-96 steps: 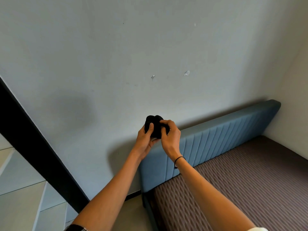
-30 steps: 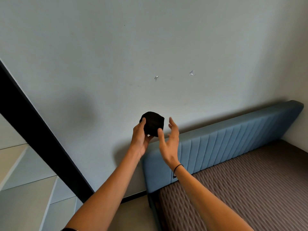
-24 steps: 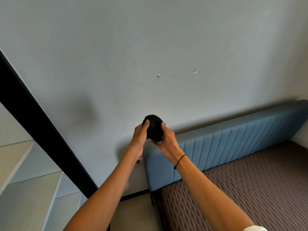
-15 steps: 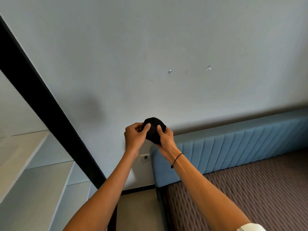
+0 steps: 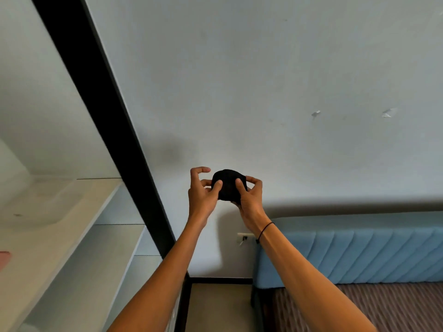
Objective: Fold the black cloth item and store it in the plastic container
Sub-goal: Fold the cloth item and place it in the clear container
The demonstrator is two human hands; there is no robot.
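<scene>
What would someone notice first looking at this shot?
Two bare hands, left hand and right hand, hold a balled-up black cloth mid-air at centre. A black beam slants across the left; a blue headboard sits lower right.

A pale grey-white wall (image 5: 263, 68) fills most of the view, marked by two small chipped patches (image 5: 316, 113) toward the right. A black post (image 5: 115, 140) runs slantwise from the top left down to the floor. Left of it stand pale shelves (image 5: 60, 236), with something pink (image 5: 3, 258) at the frame's edge. Low on the wall sits a white socket (image 5: 243, 237), just beside a blue padded headboard (image 5: 359, 255) with stitched channels. Below the headboard lies a brown patterned mattress (image 5: 383, 307). A dark skirting strip (image 5: 220, 280) meets the beige floor (image 5: 215, 307). The light is soft and even
</scene>
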